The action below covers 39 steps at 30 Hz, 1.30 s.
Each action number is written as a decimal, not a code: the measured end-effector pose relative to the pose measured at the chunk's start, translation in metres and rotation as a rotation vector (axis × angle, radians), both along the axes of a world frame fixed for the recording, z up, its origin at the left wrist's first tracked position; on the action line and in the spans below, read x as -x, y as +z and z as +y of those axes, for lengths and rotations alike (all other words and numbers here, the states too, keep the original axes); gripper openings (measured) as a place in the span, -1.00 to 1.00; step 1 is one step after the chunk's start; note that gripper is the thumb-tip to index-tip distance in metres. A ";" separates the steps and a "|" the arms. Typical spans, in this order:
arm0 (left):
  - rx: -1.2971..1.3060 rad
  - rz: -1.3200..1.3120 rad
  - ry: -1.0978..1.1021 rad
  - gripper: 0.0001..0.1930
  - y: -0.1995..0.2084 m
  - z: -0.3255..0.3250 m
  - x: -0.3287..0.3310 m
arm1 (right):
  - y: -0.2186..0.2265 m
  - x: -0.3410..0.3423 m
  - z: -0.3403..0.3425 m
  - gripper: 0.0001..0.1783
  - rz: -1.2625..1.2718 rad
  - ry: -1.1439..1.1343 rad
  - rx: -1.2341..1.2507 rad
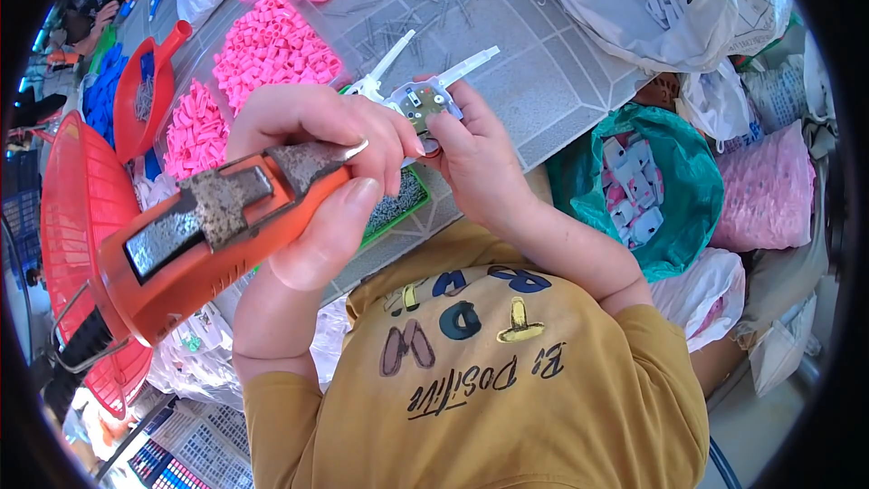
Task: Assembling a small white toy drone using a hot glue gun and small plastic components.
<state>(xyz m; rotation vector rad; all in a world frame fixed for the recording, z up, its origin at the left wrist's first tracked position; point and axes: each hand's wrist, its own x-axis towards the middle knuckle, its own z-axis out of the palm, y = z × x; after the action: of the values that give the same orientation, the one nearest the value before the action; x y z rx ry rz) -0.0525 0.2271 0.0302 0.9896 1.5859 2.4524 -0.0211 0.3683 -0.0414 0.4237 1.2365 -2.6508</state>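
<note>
Room: table (548, 72), ahead right | blocked: left — orange tool (237, 258); right — green bag (690, 158)

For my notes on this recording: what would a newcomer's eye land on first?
Probably the big orange tool with a mottled metal plate at left, lying in the left hand. Next, likely the heap of small bright-pink plastic pieces beyond that hand, then the white plastic casing with an olive-green circuit board in the right hand, above centre.

Orange tool (222, 276) and white casing (431, 91) in two bare hands (475, 158) at a grey table (543, 50)
</note>
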 end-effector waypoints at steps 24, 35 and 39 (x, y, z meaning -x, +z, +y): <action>0.119 -0.036 -0.570 -0.29 0.027 -0.026 -0.015 | 0.001 0.005 0.040 -0.62 -0.085 -0.005 -0.044; 0.962 0.483 0.284 -0.85 -0.005 0.014 0.019 | 0.003 -0.003 0.048 -0.67 0.043 0.093 -0.117; 0.955 0.529 0.257 -0.85 -0.013 0.021 0.024 | 0.015 -0.008 0.044 -0.69 0.078 0.085 -0.271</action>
<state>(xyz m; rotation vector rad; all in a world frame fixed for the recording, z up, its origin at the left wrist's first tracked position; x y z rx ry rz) -0.0763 0.2481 0.0169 1.2883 2.7433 1.1846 -0.0127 0.4124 -0.0265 0.3005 1.6089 -2.4583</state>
